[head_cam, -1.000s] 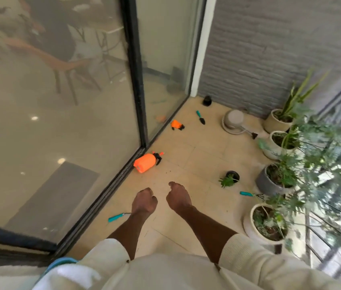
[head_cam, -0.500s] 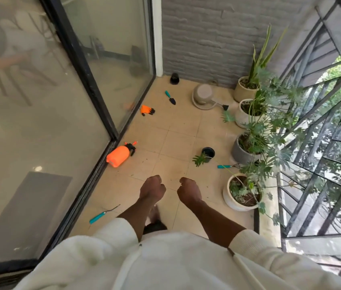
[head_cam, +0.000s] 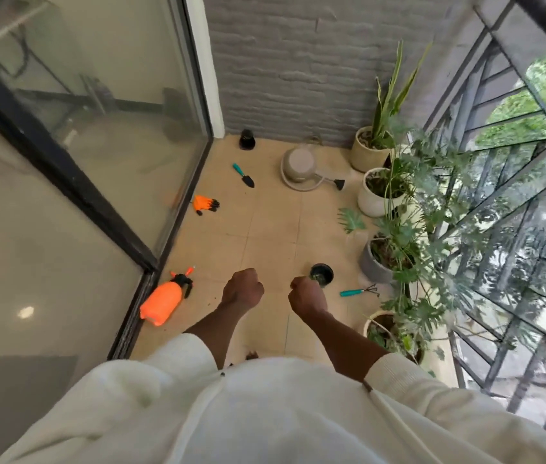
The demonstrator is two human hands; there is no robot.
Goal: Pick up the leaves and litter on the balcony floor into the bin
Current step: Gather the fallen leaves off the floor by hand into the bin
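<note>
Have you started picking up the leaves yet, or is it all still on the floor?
Nothing looks picked up yet. Both hands, left and right, are curled and hold nothing. A big green leaf still lies on the floor by the pots. No bin is in view.

An orange spray bottle (head_cam: 163,301) lies on its side by the sliding glass door (head_cam: 74,169). Farther off lie orange gloves (head_cam: 205,204), a teal-handled trowel (head_cam: 243,175) and a tipped watering can (head_cam: 301,169). Potted plants (head_cam: 382,192) line the right railing (head_cam: 512,202), a small hand rake (head_cam: 359,291) near them.
</note>
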